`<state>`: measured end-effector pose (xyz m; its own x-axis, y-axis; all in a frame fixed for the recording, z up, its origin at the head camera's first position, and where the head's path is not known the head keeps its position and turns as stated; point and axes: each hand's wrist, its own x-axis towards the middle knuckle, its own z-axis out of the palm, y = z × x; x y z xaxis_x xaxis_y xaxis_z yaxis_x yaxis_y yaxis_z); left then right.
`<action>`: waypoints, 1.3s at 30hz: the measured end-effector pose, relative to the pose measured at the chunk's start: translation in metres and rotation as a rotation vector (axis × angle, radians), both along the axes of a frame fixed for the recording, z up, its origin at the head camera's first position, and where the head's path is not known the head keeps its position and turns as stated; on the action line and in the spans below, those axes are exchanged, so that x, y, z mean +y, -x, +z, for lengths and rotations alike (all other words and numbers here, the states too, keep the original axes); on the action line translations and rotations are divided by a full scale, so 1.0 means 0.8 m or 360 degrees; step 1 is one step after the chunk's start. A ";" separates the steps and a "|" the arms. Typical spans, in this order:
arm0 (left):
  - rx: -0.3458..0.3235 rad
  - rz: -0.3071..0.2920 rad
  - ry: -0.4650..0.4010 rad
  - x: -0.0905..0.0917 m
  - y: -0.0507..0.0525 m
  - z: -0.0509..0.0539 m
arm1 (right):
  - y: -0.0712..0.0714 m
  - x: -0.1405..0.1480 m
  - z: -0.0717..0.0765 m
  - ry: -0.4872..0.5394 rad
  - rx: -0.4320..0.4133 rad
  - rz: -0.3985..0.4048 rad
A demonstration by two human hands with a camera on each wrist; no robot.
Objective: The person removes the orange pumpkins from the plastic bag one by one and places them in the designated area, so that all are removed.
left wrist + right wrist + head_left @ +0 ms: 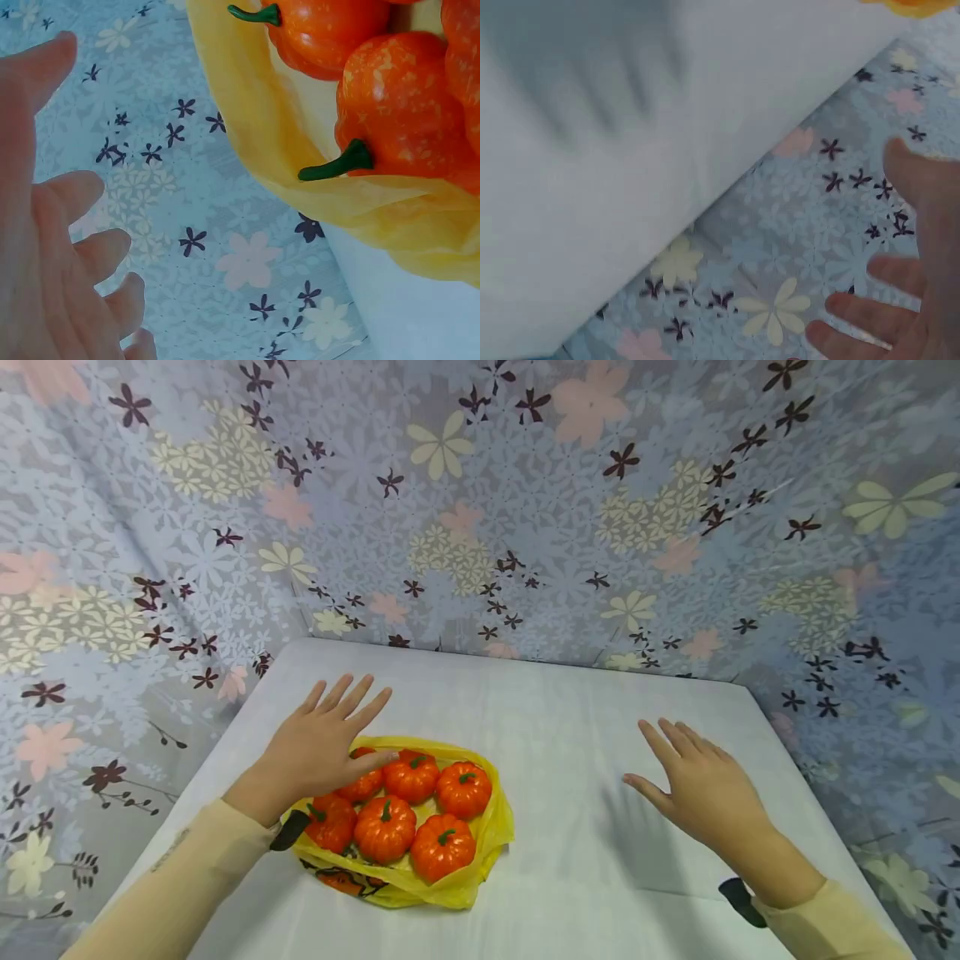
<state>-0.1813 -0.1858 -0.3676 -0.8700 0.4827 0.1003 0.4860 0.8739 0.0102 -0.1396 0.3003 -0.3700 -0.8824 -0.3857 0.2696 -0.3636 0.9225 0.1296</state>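
Several small orange pumpkins [386, 829] with green stems sit together in a yellow plastic bag [491, 827] whose mouth is spread wide. My left hand [318, 747] hovers over the bag's upper left side, fingers spread, and hides part of the pumpkins there. In the left wrist view, pumpkins [401, 105] show inside the bag's yellow rim [247, 142], apart from the fingers. Out to the right, my right hand [701, 785] hangs above the white tabletop with straight fingers and holds nothing. Its shadow falls on the surface below.
The bag stands on the left half of a white-covered table [555, 760]. Flower-patterned cloth [480, 527] hangs behind the far edge and along both sides. Each wrist wears a dark band, and light sleeves cover the forearms.
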 end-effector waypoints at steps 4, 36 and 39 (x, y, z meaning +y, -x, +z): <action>-0.0115 0.0008 -0.0162 -0.004 -0.002 0.001 | -0.003 -0.007 -0.002 0.0218 -0.0066 -0.0064; -0.0410 0.0158 -0.1278 -0.051 -0.021 -0.041 | -0.009 -0.043 -0.040 0.1328 -0.0383 -0.0207; -0.0424 0.0188 -0.1293 -0.058 -0.023 -0.047 | -0.009 -0.049 -0.043 0.1346 -0.0390 -0.0183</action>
